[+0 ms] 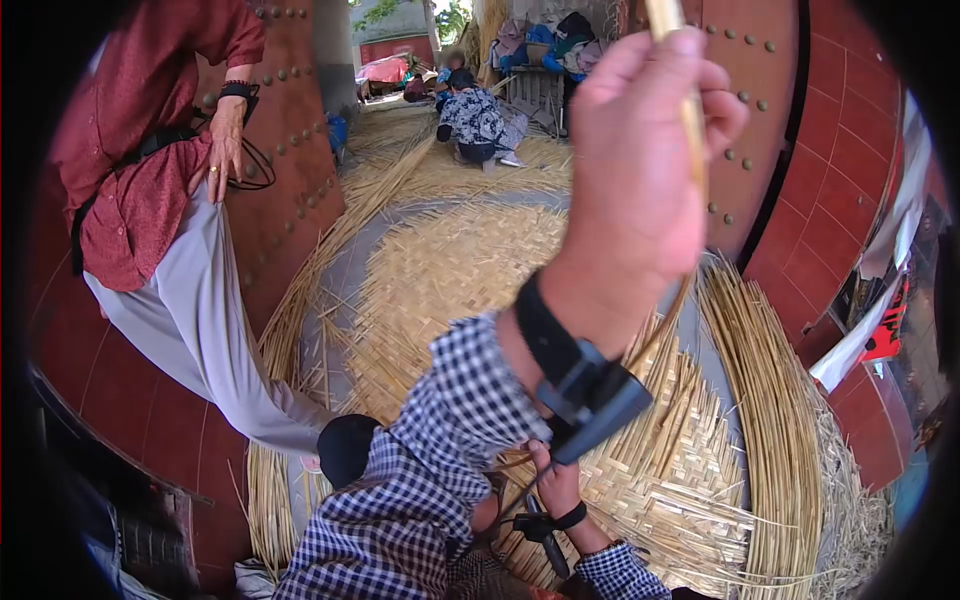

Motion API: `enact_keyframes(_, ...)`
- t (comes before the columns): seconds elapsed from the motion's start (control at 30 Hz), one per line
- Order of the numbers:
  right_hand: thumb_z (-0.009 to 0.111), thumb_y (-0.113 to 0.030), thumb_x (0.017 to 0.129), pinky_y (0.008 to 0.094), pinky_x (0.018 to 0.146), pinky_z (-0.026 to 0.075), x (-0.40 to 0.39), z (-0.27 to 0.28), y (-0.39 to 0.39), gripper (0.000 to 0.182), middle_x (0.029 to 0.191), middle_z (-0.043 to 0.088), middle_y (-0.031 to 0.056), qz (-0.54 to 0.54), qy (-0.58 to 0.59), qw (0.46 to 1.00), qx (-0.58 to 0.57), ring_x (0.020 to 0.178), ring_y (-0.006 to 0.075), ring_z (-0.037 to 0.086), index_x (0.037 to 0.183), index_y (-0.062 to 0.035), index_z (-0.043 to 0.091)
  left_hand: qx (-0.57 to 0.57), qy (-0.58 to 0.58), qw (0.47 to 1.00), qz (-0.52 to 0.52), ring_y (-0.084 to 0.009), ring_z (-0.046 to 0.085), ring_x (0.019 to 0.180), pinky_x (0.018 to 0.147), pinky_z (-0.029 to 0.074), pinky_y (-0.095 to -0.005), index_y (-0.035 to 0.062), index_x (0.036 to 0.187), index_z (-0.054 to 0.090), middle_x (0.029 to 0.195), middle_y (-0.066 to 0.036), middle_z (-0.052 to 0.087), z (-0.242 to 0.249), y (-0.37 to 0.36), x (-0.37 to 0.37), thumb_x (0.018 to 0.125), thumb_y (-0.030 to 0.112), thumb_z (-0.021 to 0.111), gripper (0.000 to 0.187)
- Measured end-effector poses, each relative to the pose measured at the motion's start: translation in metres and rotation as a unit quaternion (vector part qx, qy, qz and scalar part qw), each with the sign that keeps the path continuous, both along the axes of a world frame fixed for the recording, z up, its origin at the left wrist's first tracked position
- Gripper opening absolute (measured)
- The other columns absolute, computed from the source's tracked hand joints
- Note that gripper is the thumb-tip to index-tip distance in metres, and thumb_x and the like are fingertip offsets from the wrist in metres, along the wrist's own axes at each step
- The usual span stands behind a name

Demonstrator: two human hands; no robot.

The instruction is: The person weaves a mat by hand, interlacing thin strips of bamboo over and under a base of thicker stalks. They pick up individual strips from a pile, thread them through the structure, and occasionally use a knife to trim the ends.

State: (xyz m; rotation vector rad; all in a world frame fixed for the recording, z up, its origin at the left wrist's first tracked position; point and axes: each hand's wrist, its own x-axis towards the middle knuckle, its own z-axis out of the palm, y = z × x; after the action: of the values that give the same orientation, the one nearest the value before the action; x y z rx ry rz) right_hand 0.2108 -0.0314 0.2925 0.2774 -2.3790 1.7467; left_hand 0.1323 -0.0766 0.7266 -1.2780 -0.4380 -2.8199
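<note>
My left hand (650, 150) is raised high in the foreground, its fingers closed round a long, pale reed strip (692, 120). The strip sticks out above the thumb and curves down behind my wrist. Low in the view, my right hand (560, 487) is closed near the strip's lower end. A black strap with a small device (590, 395) sits on my left wrist, and another strapped device (540, 530) is at my right wrist. Beneath both hands lies a woven reed mat (450, 255) with a herringbone pattern; loose strip ends stick out along its near part.
Bundles of long reeds (770, 420) lie along the mat's right side, more along its left. A person in a red shirt (150, 150) stands at left, hand on thigh. Another person (480, 120) crouches farther back among reeds. Studded door panels (270, 130) flank the opening.
</note>
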Motion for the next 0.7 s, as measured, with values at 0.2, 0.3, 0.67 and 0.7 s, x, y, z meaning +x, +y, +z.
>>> enact_keyframes(0.2,0.058,-0.005,0.099,0.0239,0.075,0.046,0.03,0.061,0.052,0.005,0.088,0.056,-0.0001,-0.23,0.099,0.941,-0.227,0.081,0.0102,0.054,0.104,-0.0041,0.055,-0.164,-0.09,0.933,0.307,-0.0159,0.064,0.075,0.063,0.06,-0.0334,-0.0001,0.12,0.062,0.09,-0.007,0.065,-0.03,-0.11,-0.094,0.098,0.018,0.065,0.029)
enact_keyframes(0.3,0.064,-0.006,0.095,0.0269,0.075,0.045,0.04,0.114,0.089,0.006,0.086,0.054,0.0034,-0.284,0.215,0.934,-0.021,0.082,0.0152,0.053,0.099,-0.0014,0.062,-0.195,-0.164,0.912,0.321,-0.0173,0.065,0.075,0.066,0.062,-0.035,0.0012,0.104,0.058,0.09,-0.009,0.065,-0.064,-0.154,-0.141,0.098,0.014,0.064,0.015)
enact_keyframes(0.67,0.071,-0.017,0.084,0.0401,0.068,0.046,0.054,0.126,0.175,0.014,0.079,0.064,0.0073,-0.232,0.174,0.857,0.425,0.074,0.0268,0.06,0.097,-0.0104,0.07,-0.188,-0.307,0.933,0.012,-0.0272,0.066,0.098,0.092,0.056,-0.0471,0.0038,0.109,0.056,0.098,-0.01,0.066,-0.268,-0.159,-0.138,0.101,0.011,0.053,0.012)
enact_keyframes(0.7,0.07,-0.016,0.086,0.0404,0.066,0.047,0.058,0.114,0.181,0.011,0.076,0.064,0.0084,-0.212,0.153,0.884,0.388,0.071,0.0275,0.061,0.095,-0.0096,0.07,-0.202,-0.265,0.942,-0.042,-0.0276,0.066,0.102,0.095,0.054,-0.0479,0.0058,0.112,0.057,0.102,-0.01,0.066,-0.286,-0.149,-0.116,0.1,0.011,0.054,0.013)
